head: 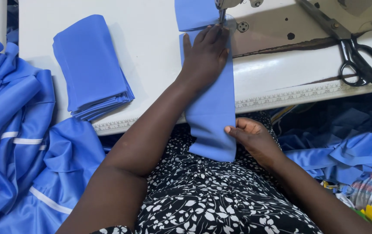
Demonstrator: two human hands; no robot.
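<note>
A long blue fabric strip [214,112] runs from under the sewing machine's needle foot [222,15] over the table edge into my lap. My left hand [205,54] lies flat on the strip just below the needle, fingers spread and pressing it onto the white table [151,47]. My right hand [251,136] pinches the strip's right edge near its lower end, below the table edge. More of the blue strip [194,13] lies beyond the needle.
A stack of cut blue fabric pieces [90,67] sits on the table's left. Black scissors [359,60] lie at the right on the machine bed. Blue garments with white stripes [16,138] hang at left, and more blue cloth [346,143] is heaped at right.
</note>
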